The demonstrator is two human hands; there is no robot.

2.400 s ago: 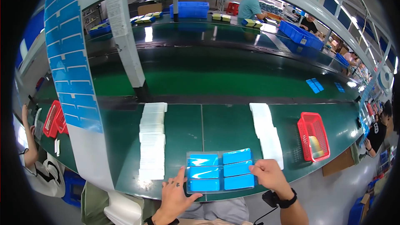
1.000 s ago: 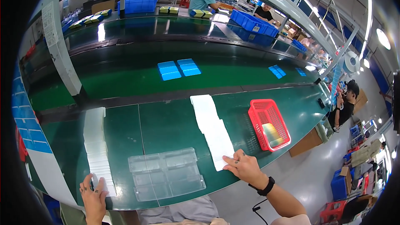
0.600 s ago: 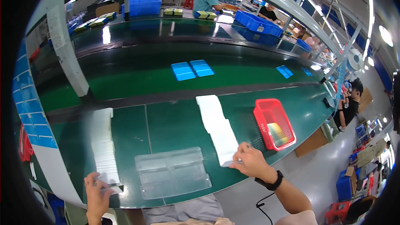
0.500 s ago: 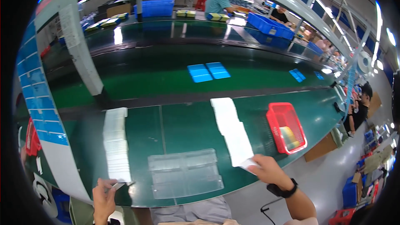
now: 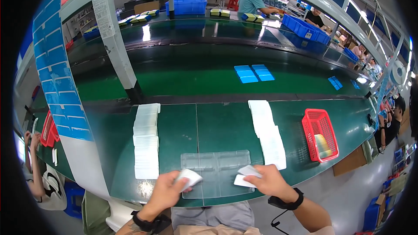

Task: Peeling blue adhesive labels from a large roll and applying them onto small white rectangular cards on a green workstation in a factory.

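Over the near part of the clear plastic tray [image 5: 217, 162], my left hand [image 5: 167, 191] pinches a small white card [image 5: 190, 176] between thumb and fingers. Opposite it, my right hand [image 5: 273, 185] grips white cards [image 5: 244, 181], with two fanned apart toward the tray's middle. The tray lies flat on the green table [image 5: 222, 126] in front of me. To its left runs a long overlapping row of white cards [image 5: 146, 148]. A second overlapping row [image 5: 269, 139] slants away behind my right hand.
A red plastic basket [image 5: 310, 137] with a yellowish item [image 5: 322, 146] stands at right. Blue sheets [image 5: 254, 74] lie on the green conveyor belt [image 5: 191, 78] beyond. At left stand a grey post [image 5: 115, 43] and a hanging strip of blue pieces [image 5: 65, 82]. A co-worker's arms [image 5: 35, 161] show far left.
Both hands have come inward over the clear tray, my left from the near end of the left row and my right from the right row, carrying white cards. The view has shifted.
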